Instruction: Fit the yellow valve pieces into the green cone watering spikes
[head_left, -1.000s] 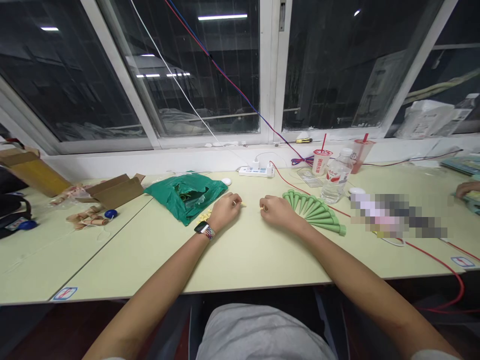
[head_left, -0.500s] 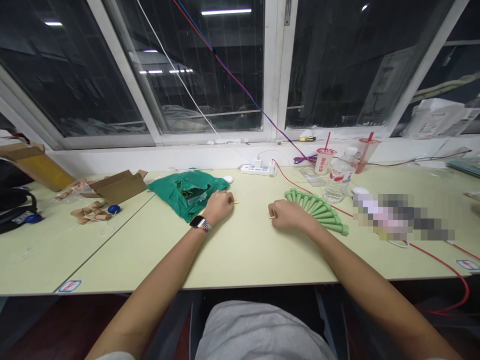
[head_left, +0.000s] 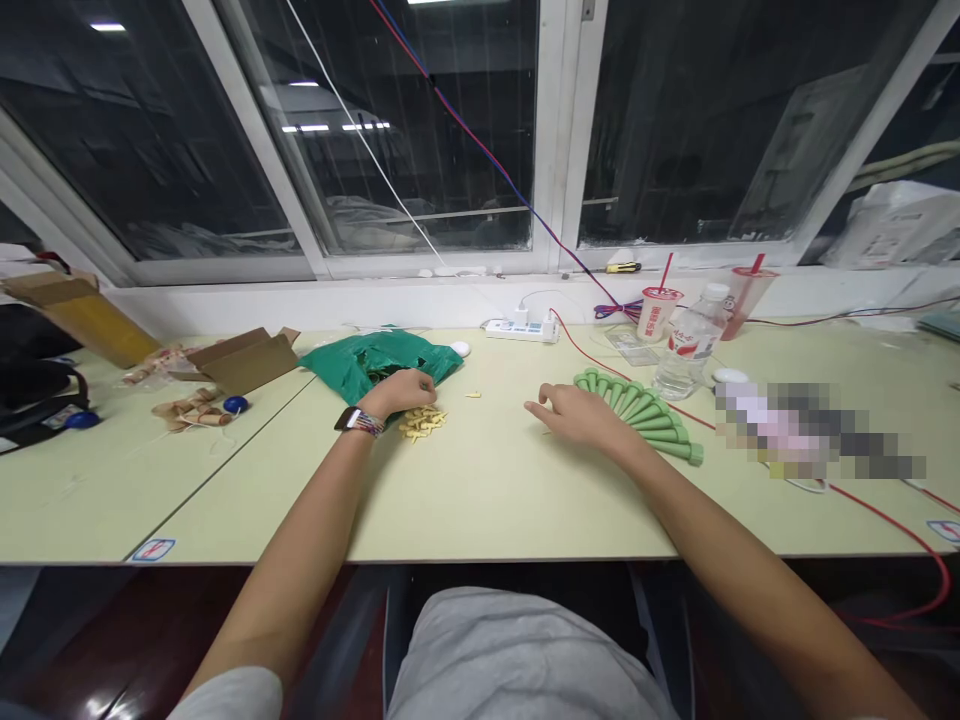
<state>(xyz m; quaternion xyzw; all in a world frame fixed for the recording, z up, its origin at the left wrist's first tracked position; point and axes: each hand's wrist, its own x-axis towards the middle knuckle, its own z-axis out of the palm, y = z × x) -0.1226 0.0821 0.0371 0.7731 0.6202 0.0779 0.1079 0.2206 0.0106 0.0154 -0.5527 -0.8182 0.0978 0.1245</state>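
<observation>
Lone yellow piece (head_left: 472,395) on the table (head_left: 487,490), between the two hands, its long axis running roughly left to right. It lies to the right of the left hand (head_left: 405,392), the closer of the two, and to the left of the right hand (head_left: 576,412), slightly farther out. The left hand's fingers are curled at the far side of a pile of yellow pieces (head_left: 422,424); whether they pinch one cannot be told at this size. The right hand is loosely spread, just left of a fan of green pegs (head_left: 664,421).
</observation>
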